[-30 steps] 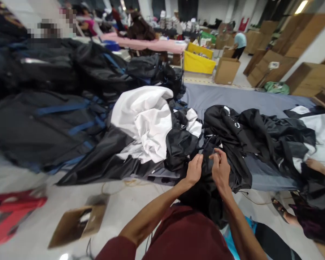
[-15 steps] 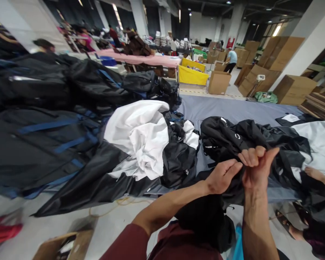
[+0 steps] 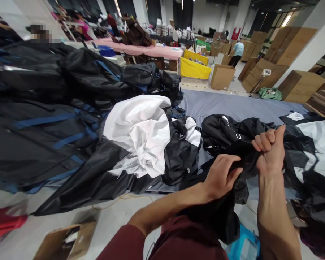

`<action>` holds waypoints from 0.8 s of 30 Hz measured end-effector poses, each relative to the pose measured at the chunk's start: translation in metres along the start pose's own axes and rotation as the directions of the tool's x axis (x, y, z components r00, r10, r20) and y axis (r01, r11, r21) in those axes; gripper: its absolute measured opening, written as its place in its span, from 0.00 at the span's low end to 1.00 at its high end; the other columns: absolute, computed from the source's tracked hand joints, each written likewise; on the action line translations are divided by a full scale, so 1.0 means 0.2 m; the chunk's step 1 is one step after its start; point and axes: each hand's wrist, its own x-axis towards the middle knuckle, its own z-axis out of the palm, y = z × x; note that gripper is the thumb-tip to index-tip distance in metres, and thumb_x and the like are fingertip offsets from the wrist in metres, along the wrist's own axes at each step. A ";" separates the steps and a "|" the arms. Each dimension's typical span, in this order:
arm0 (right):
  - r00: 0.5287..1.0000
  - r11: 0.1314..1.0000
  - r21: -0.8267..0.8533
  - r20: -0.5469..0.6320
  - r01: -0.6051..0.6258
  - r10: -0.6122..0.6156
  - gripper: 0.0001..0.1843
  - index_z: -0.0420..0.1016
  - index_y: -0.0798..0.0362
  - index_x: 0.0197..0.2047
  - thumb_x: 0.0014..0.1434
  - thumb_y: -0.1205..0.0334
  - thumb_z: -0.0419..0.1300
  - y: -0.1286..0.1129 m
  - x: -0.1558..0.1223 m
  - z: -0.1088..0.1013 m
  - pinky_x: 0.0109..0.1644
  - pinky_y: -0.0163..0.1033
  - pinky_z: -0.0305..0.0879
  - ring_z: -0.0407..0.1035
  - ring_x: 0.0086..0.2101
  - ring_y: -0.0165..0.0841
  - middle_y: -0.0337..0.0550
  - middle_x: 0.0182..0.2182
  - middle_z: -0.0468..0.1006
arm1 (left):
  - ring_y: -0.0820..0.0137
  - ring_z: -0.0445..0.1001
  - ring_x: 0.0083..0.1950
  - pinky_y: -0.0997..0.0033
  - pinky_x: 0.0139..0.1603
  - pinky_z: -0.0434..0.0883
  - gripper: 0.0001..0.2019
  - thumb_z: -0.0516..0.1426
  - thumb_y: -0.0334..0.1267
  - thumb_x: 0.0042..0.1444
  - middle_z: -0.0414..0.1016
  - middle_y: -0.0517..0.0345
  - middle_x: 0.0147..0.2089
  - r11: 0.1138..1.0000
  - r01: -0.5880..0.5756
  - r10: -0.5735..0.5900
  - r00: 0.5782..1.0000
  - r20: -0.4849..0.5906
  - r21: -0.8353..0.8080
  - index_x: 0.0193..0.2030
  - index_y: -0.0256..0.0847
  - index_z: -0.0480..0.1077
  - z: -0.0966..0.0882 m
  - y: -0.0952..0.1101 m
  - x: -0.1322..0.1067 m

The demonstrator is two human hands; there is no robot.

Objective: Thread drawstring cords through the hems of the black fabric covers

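Note:
A length of soft black fabric [image 3: 247, 157] stretches between my two hands, above the near edge of the table. My right hand [image 3: 271, 150] is closed in a fist around its far end, thumb pointing up. With thumb and fingers curled, my left hand [image 3: 222, 177] grips the same fabric lower down and to the left. The rest of it hangs down in front of my body. Just beyond my hands lies a black bag [image 3: 219, 135] with white lettering. To the left, a crumpled white lining [image 3: 141, 137] spreads over black cloth.
Black bags with blue straps [image 3: 51, 122] are piled at left. White and black cloth [image 3: 322, 137] lies at far right. On the floor are an open cardboard box [image 3: 83, 238] and a light-blue plastic item [image 3: 243, 243]. A yellow bin [image 3: 195, 68] and a person [image 3: 237, 52] are farther back.
My right hand has moved up and right, away from my left hand, drawing black fabric out between them. The other person's hand at the right has mostly gone from sight.

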 end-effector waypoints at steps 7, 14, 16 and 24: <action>0.995 0.998 -0.005 0.070 -0.065 0.065 0.38 0.49 0.48 0.24 0.71 0.31 0.59 0.09 0.34 0.09 0.20 0.32 0.43 0.35 0.22 0.28 0.27 0.20 0.41 | 0.63 0.79 0.44 0.52 0.71 0.68 0.21 0.58 0.56 0.73 0.83 0.54 0.36 0.747 -0.432 0.156 0.852 0.500 0.505 0.48 0.40 0.82 0.31 -0.23 -0.54; 0.998 0.996 0.073 -0.026 -0.055 0.057 0.36 0.48 0.48 0.24 0.76 0.32 0.51 -0.19 0.66 -0.14 0.20 0.33 0.39 0.29 0.22 0.28 0.24 0.19 0.38 | 0.52 0.76 0.61 0.29 0.84 0.38 0.24 0.56 0.56 0.74 0.84 0.46 0.38 0.425 -0.148 -0.070 0.978 0.196 0.893 0.47 0.36 0.83 -0.27 -0.33 -0.19; 0.997 0.987 0.145 -0.005 -0.071 0.072 0.36 0.48 0.48 0.24 0.76 0.33 0.49 -0.29 0.69 -0.19 0.20 0.33 0.40 0.30 0.21 0.27 0.24 0.19 0.38 | 0.52 0.73 0.67 0.30 0.84 0.35 0.21 0.57 0.49 0.74 0.84 0.38 0.50 0.321 -0.064 -0.090 0.991 0.098 0.945 0.57 0.31 0.79 -0.43 -0.26 0.04; 0.927 0.924 0.382 -0.357 0.027 0.120 0.39 0.50 0.50 0.19 0.82 0.44 0.35 -0.44 0.73 -0.63 0.18 0.29 0.35 0.33 0.16 0.22 0.27 0.17 0.41 | 0.50 0.52 0.84 0.24 0.80 0.44 0.23 0.48 0.46 0.79 0.76 0.45 0.67 0.446 0.042 -0.172 0.984 0.040 0.894 0.75 0.51 0.69 0.11 -0.18 0.02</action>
